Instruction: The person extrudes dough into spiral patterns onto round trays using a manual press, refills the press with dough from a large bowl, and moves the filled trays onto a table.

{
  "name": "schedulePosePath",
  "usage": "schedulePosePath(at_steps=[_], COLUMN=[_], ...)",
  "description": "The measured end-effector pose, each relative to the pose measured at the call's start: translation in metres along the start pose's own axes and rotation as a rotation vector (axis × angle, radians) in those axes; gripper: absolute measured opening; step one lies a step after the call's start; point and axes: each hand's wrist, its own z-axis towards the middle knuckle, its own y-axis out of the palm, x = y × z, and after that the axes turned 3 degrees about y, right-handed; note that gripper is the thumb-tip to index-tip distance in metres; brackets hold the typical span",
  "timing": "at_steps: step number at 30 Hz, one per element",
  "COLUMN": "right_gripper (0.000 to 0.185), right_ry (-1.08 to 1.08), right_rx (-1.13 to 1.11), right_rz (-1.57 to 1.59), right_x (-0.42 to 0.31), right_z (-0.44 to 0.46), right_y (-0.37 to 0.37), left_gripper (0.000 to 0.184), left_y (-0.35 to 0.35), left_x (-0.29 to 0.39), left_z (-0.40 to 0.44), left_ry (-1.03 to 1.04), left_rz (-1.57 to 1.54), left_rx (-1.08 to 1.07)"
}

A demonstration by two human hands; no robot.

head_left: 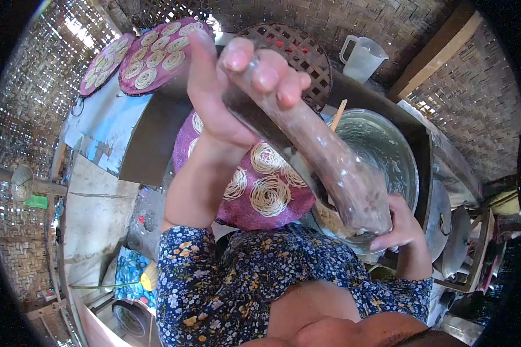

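A thick, wet-looking wooden tool [330, 150], narrow at the top and broad at the bottom, slants across the middle of the head view. My left hand [237, 92] has its fingers wrapped over the narrow upper end, thumb pointing up. At the broad lower end, my right hand [402, 228] grips the side. Beneath the tool lies a round purple tray [298, 214] bearing pale coils of noodle strands [270, 195], partly hidden by my left forearm. Behind the broad end stands a large metal basin [408, 153] smeared with whitish paste, a wooden stick [338, 114] leaning at its rim.
Two more purple trays with coils [156, 59] [105, 62] rest at the back left. A woven basket [321, 72] and a translucent plastic jug [364, 58] stand at the back. Round metal lids [440, 214] lean at the right. Woven walls enclose the place.
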Motion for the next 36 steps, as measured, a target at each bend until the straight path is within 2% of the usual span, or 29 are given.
schedulePosePath(at_steps=[5,7,10,11,12,14,15,16,19,21,26,27,30,31,34,36], right_gripper=[0.068,0.068,0.071,0.072,0.073,0.075,0.076,0.077,0.079,0.079,0.074,0.073,0.071,0.070,0.069,0.069], right_ry=[0.078,0.076,0.104,0.117,0.142,0.184,0.174,0.164,0.146,0.063,0.078,0.087,0.083,0.077,0.083,0.067], right_rx=[-0.029,0.023,0.055,0.057,0.073,0.106,0.110,0.112,0.120,0.149,0.252,0.275,0.325,0.338,0.396,0.436], right_rz=[0.005,-0.017,-0.010,-0.001,0.053,0.167,0.174,0.181,0.172,0.129,0.227,0.259,0.340,0.365,0.383,0.418], right_x=[0.019,0.019,0.025,0.028,0.030,0.033,0.032,0.032,0.032,0.037,0.044,0.042,0.047,0.052,0.066,0.071], right_z=[-0.022,-0.027,-0.032,-0.033,-0.034,-0.034,-0.033,-0.032,-0.029,-0.027,-0.024,-0.025,-0.028,-0.030,-0.039,-0.047], right_y=[-0.003,-0.001,-0.003,-0.004,-0.003,0.002,0.003,0.002,0.001,0.002,0.007,0.007,0.008,0.009,0.012,0.016], left_gripper=[0.061,0.057,0.064,0.074,0.067,0.056,0.046,0.046,0.046,0.045,0.051,0.049,0.049,0.046,0.043,0.049], left_y=[-0.007,-0.014,-0.019,-0.022,-0.026,-0.030,-0.062,-0.073,-0.063,-0.054,-0.058,-0.059,-0.046,-0.047,-0.038,-0.033], left_x=[-0.031,-0.043,-0.049,-0.055,-0.059,-0.085,-0.112,-0.122,-0.122,-0.114,-0.114,-0.114,-0.103,-0.096,-0.085,-0.079], left_z=[-0.014,-0.012,-0.007,-0.008,-0.009,-0.026,-0.065,-0.082,-0.092,-0.091,-0.099,-0.097,-0.093,-0.094,-0.103,-0.105], left_ry=[-0.026,-0.017,-0.135,-0.202,-0.395,-0.733,-0.786,-0.884,-1.082,-1.114,-1.081,-1.117,-0.939,-0.948,-0.941,-0.905], left_rz=[-0.072,-0.131,-0.162,-0.273,-0.161,0.167,0.353,0.446,0.478,0.534,0.991,0.968,1.643,1.656,1.887,2.059], left_rx=[0.057,0.028,0.148,0.313,0.371,0.791,0.755,0.714,0.610,0.550,0.426,0.459,0.103,-0.105,-0.260,-0.420])
